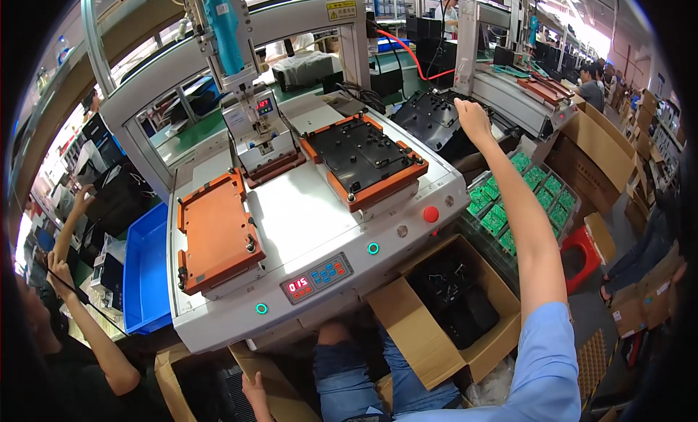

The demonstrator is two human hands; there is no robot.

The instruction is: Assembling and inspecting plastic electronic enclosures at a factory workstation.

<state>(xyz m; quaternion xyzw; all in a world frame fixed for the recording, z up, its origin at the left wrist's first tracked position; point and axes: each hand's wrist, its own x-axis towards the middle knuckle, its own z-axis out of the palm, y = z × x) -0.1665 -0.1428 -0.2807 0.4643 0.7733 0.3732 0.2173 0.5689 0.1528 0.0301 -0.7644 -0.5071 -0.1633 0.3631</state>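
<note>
My right hand reaches out over a pile of black plastic panels behind the machine's right side. Its fingers are closed at the pile's far edge; what they hold is hidden. Low in the view, my left hand is closed at the flap of a cardboard box holding dark ribbed parts. On the white benchtop machine, a black panel with small posts lies in the right orange fixture. The left orange fixture shows its bare surface. A teal screwdriver unit hangs above the machine.
A blue bin stands left of the machine. An open carton of black parts sits at front right, beside a tray of green circuit boards and a red stool. At far left, another person's arms are raised.
</note>
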